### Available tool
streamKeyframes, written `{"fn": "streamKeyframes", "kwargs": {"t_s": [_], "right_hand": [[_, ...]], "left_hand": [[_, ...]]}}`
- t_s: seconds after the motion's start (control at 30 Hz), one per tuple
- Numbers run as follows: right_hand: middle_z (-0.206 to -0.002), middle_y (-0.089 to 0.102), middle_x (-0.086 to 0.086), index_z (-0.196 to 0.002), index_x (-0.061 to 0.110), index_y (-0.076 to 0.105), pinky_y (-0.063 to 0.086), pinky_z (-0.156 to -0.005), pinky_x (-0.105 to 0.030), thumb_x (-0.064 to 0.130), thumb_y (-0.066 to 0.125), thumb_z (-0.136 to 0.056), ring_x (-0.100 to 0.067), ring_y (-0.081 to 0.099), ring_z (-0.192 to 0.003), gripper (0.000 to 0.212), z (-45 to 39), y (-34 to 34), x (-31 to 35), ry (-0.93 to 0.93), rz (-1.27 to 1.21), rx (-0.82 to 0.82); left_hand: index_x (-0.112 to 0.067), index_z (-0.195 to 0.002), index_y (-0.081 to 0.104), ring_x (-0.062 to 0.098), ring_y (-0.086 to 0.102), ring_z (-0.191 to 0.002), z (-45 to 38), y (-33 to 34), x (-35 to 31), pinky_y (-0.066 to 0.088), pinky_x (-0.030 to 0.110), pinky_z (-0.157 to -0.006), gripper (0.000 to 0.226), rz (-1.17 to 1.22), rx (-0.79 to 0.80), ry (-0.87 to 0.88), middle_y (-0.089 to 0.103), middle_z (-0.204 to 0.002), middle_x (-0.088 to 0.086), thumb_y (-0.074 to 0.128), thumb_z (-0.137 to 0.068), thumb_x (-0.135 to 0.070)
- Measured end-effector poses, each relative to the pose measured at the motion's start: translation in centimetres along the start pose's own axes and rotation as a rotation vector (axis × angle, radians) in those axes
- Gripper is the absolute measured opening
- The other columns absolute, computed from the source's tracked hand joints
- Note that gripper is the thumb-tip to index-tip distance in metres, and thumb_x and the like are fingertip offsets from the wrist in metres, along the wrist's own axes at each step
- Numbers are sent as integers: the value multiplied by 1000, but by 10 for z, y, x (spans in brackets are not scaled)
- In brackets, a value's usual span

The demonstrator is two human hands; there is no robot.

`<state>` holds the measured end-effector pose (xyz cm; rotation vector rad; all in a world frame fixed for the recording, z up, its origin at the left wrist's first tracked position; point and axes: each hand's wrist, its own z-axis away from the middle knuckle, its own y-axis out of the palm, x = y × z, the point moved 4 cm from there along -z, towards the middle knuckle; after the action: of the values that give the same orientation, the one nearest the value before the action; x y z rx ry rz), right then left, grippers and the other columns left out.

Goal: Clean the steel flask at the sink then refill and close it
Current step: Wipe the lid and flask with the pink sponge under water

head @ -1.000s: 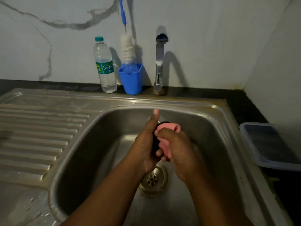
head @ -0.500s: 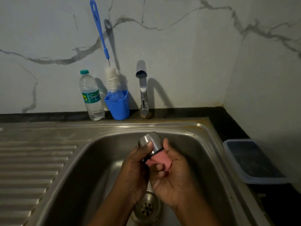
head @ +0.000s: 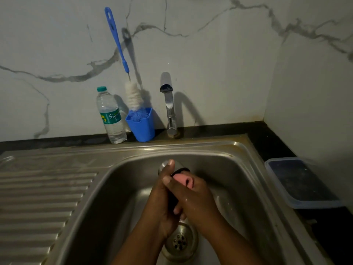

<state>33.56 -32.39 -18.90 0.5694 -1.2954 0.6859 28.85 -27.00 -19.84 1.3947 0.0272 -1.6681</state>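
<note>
Over the sink basin (head: pixel 219 161) my left hand (head: pixel 162 203) grips a small steel and black part of the flask (head: pixel 162 165), its thumb lying across the steel end. My right hand (head: pixel 194 199) holds a pink sponge (head: pixel 182 179) pressed against that part, fingers wrapped around both. Most of the held part is hidden between my hands. The flask body is not visible.
The tap (head: pixel 169 104) stands behind the basin, with no water running. A blue cup (head: pixel 141 124) with a bottle brush (head: pixel 122 60) and a plastic water bottle (head: pixel 110 115) stand to its left. Drain (head: pixel 180 241) below my hands; ribbed drainboard (head: pixel 38 197) left; lidded plastic container (head: pixel 299 180) right.
My hands have turned the steel part and closed more tightly around it, with the sponge moving up over its top. The view has shifted slightly.
</note>
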Motion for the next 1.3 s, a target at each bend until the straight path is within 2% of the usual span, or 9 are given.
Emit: {"fn": "streamKeyframes", "kwargs": {"t_s": [0.1,0.2,0.27,0.37,0.57,0.67,0.8,1.03,1.3], "right_hand": [[-62,62,-6,-93,9,68,35,-35,-19,41,60,-86,-11,47,-40,34,-1,-4,-5,196,-526,71],[-86,63,-17,-114,-1,62,35,-29,-12,42,61,-84,-6,47,-35,52,5,3,-6,396,-1243,358],[-95,61,-19,-123,-3,57,36,-29,-11,44,61,-84,-6,48,-34,61,6,5,-8,398,-1372,453],[-84,63,-17,-115,-2,61,37,-30,-14,47,64,-78,-7,48,-37,61,3,4,-4,350,-1198,406],[-63,65,-2,-97,11,66,40,-41,-21,39,65,-84,-12,53,-44,31,-2,1,-4,-10,-46,29],[-72,64,-9,-93,12,66,38,-39,-21,39,58,-89,-12,50,-46,28,-2,-1,-6,163,-376,91],[-96,60,-22,-115,-2,60,36,-30,-12,45,56,-83,-6,47,-37,56,3,-4,-2,321,-1117,373],[-89,64,-19,-116,5,62,36,-35,-16,38,59,-81,-16,50,-45,48,-10,-14,-12,382,-679,218],[-79,61,-12,-95,13,60,42,-52,-29,31,47,-94,-20,55,-59,22,-15,-35,12,47,-528,-116]], "left_hand": [[-4,-79,63,11,42,-32,2,3,0,37,17,-35,45,54,8,32,47,-43,4,61,-81,-49],[0,-103,65,18,62,-50,7,8,-2,55,24,-46,46,114,85,51,68,-72,14,74,-76,-36],[0,-108,64,22,64,-54,8,9,-3,57,27,-47,53,132,147,52,69,-80,18,78,-72,-37],[-3,-99,70,19,64,-57,3,2,-3,56,30,-58,55,95,82,89,68,-76,15,67,-73,-51],[-6,-84,64,13,35,-40,-3,-9,1,34,21,-42,69,-90,-6,48,47,-64,12,61,-71,-74],[-4,-90,65,13,45,-39,-4,-8,-1,38,20,-42,56,-24,22,47,53,-59,10,62,-80,-59],[-5,-116,66,28,68,-92,-1,-5,-6,57,36,-79,62,130,89,91,70,-106,20,79,-67,-41],[-8,-119,57,28,64,-94,-9,-23,-12,54,43,-80,57,421,-230,223,63,-110,16,77,-68,-25],[-29,-119,54,29,59,-92,-10,-28,-14,55,45,-83,56,292,-345,291,57,-113,14,55,-77,7]]}}
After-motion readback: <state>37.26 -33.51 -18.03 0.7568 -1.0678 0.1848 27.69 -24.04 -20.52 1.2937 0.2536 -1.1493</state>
